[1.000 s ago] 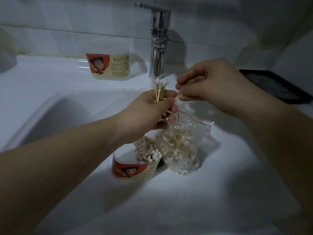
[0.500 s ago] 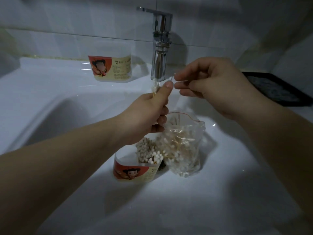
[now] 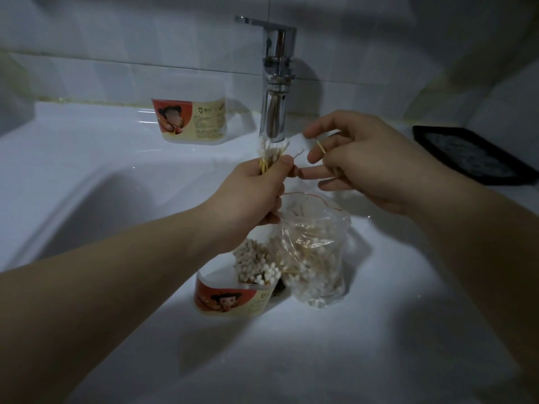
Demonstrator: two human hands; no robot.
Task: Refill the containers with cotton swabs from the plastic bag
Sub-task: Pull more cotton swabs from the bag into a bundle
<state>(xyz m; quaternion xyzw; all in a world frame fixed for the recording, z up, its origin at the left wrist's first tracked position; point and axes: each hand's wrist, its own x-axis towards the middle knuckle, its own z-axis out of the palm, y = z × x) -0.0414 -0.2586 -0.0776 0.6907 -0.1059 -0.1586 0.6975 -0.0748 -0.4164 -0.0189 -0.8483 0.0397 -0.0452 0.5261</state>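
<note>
Right hand (image 3: 358, 161) now spread open; left hand (image 3: 250, 193) grips thin-stemmed swab bundle (image 3: 271, 154).

Only 1 view was given: a wide-angle head camera that looked forward and down into the white sink (image 3: 75, 176), close over the person's forearms (image 3: 131, 275), facing the chrome faucet (image 3: 275, 91) and tiled wall (image 3: 116, 39) behind.

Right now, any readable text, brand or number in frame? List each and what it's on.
Rear container label, on the sink ledge: small print beside a cartoon picture, too blurred to read.
Near container label, in the basin: print too small and blurred to read.
Plastic bag, faucet, black tray: no text visible.
Nothing legible, so nothing to quote.
</note>
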